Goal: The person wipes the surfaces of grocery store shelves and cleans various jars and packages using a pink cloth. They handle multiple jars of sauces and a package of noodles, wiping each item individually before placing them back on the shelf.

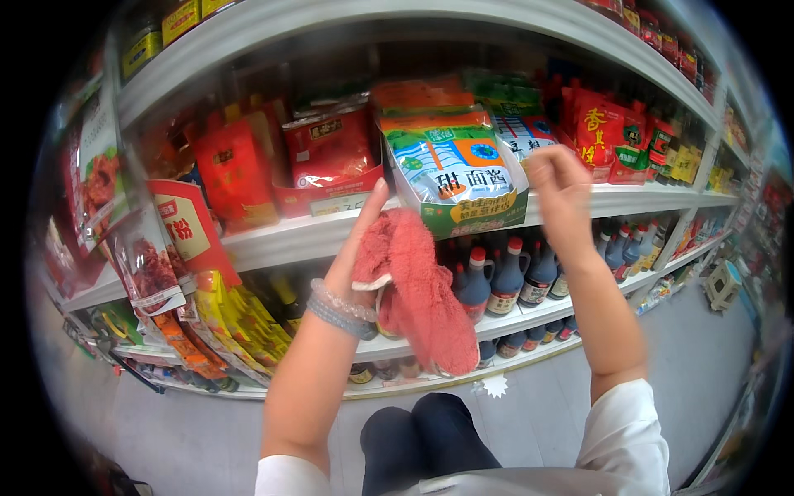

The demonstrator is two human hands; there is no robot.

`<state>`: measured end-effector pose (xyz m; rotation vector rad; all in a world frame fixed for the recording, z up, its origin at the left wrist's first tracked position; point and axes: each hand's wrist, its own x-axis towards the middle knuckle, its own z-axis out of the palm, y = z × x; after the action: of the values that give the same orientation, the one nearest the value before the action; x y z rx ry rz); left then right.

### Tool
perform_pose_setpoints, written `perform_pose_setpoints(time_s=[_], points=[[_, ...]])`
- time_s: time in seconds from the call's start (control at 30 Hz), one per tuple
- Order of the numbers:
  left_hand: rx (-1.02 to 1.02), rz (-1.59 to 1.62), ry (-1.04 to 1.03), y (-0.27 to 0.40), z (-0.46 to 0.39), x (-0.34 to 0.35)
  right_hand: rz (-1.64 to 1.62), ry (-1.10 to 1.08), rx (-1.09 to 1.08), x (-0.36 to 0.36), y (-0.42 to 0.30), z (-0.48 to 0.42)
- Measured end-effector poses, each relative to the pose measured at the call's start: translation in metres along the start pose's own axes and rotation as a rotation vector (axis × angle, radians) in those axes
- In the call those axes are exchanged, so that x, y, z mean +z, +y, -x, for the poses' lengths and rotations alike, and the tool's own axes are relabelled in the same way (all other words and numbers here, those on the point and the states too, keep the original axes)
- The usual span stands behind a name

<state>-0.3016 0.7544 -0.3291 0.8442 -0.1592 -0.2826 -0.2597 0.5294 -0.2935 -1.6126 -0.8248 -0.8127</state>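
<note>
My left hand (366, 248), with beaded bracelets at the wrist, holds a red fluffy cloth (428, 291) that hangs down in front of the white shelf's edge. My right hand (558, 186) is raised, blurred, with bent fingers, at the right side of a green display box (477, 217). White, orange and green sauce pouches (443, 158) lie in that box, which juts over the shelf edge. Whether the right fingers touch the box or the pouches beside it, I cannot tell. Left of the green box stands a red box of red packets (332, 149).
Soy sauce bottles (505, 279) line the lower shelf. Hanging packets (149, 260) and yellow bags (236, 322) stick out at left. Red pouches (598, 133) stand at right. The upper shelf (397, 15) curves overhead. A grey and white stool (722, 285) is on the floor at right.
</note>
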Motion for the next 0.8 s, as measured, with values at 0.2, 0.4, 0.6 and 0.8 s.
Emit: perform_pose_setpoints(time_s=[0.2, 0.4, 0.6, 0.8], points=[[0.055, -0.189, -0.015, 0.004, -0.004, 0.022, -0.241, -0.329, 0.896, -0.024, 0.031, 0.011], [-0.001, -0.218, 0.033, 0.005, -0.003, 0.037, -0.698, -0.210, 0.930, -0.008, 0.034, 0.000], [0.089, -0.192, 0.023, -0.001, 0.020, 0.049, -0.738, -0.246, 0.947, -0.019, 0.007, 0.020], [-0.091, -0.253, -0.036, 0.003, 0.021, 0.047, -0.868, -0.265, 1.023, -0.018, -0.009, 0.014]])
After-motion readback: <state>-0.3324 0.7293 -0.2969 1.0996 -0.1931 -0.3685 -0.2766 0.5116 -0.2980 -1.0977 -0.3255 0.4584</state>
